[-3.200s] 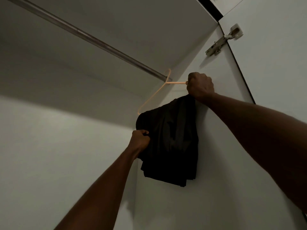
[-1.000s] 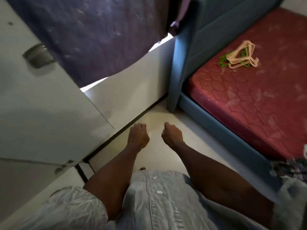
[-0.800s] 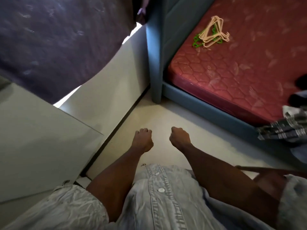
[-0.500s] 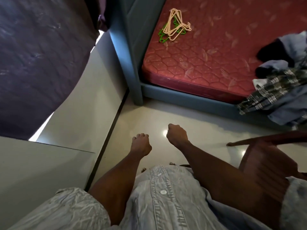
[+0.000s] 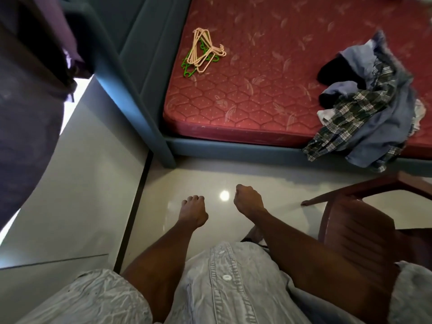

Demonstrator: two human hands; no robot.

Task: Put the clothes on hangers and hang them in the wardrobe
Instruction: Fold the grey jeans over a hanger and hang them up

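Note:
A heap of clothes [image 5: 371,108], with a plaid shirt, blue cloth and something black, lies at the right of the red mattress [image 5: 257,90] and hangs over its front edge. A bundle of peach and green hangers [image 5: 203,53] lies near the mattress's left end. My left hand [image 5: 192,212] and my right hand [image 5: 247,201] are curled into fists over the floor in front of me, side by side, holding nothing. Both are well short of the bed.
A blue bed frame [image 5: 210,148] borders the mattress. A dark wooden chair [image 5: 364,220] stands at my right. A purple curtain [image 5: 30,101] hangs at the left above a white wardrobe door panel [image 5: 77,195]. Glossy pale floor [image 5: 222,178] lies between me and the bed.
Earlier both hands held a black garment on a hanger at the wardrobe rail. Since then they let go, and my view has swung right toward the bed, bringing the clothes heap and chair into sight.

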